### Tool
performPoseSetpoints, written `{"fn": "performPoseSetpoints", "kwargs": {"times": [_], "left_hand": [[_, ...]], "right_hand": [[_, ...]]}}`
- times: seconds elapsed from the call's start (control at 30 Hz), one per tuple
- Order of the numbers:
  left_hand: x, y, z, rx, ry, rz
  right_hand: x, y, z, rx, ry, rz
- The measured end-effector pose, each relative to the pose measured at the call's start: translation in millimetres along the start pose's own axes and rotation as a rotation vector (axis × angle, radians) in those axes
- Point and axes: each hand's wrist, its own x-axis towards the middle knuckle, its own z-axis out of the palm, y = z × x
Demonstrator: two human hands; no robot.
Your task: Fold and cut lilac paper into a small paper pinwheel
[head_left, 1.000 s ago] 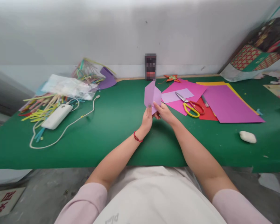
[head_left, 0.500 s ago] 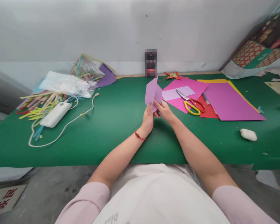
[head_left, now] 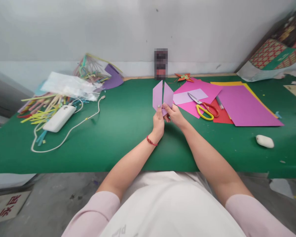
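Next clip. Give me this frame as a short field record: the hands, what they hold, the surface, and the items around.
Surface: green table against a pale wall
Left hand: pinches the lower edge of the folded lilac paper
Right hand: pinches the same paper from the right
Paper state: held upright above the table, two flaps spread in a V
Right of hands: yellow-and-red scissors lying on paper sheets in pink, red and yellow; white oval object
Left of hands: white power bank with cable; coloured strips
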Motion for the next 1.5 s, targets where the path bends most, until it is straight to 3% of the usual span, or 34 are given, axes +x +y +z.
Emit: {"fn": "performPoseSetpoints", "kwargs": {"times": [0.3, 0.5, 0.67, 0.77, 0.87, 1.0, 1.13, 1.2, 1.27, 1.4, 1.5], "left_hand": [[0.3, 4.5, -2.2, -0.094, -0.127, 0.015], [10.0, 16.0, -14.1, -0.118, -0.355, -0.026], [13.6, 13.3, -20.6, 0.023, -0.182, -0.002], [10.5, 11.7, -20.3, 0.077, -0.162, 0.049], [9.0, 11.0, -18.4, 0.084, -0.193, 0.078], [13.9, 10.2, -18.1, 0.182, -0.096, 0.061], [18.0, 22.7, -28.3, 0.354, -0.021, 0.233], [16.2, 35.0, -37.1, 0.515, 0.135, 0.391], [11.9, 46.7, -44.9, 0.701, 0.19, 0.587], [3.1, 56.4, -49.2, 0.936, -0.117, 0.822], [2.7, 53.5, -48.2, 1.016, -0.116, 0.789]], "right_hand": [[-0.4, -2.1, -0.8, 0.05, -0.017, -0.02], [-3.3, -14.0, -10.3, 0.043, -0.078, 0.026], [-4.1, -12.8, -18.2, -0.01, -0.116, 0.089], [-3.3, -8.4, -14.9, 0.033, -0.095, 0.101], [-1.7, -5.8, -6.3, 0.096, -0.024, 0.112], [2.3, -3.1, 0.0, 0.145, 0.12, 0.146], [5.6, 2.1, -16.8, 0.06, 0.288, 0.185], [5.8, 5.4, -28.1, -0.073, 0.294, 0.26], [5.5, 8.5, -34.4, -0.195, 0.267, 0.34], [4.3, 11.0, -31.5, -0.332, 0.101, 0.372], [2.9, 8.7, -29.3, -0.37, -0.087, 0.386]]}}
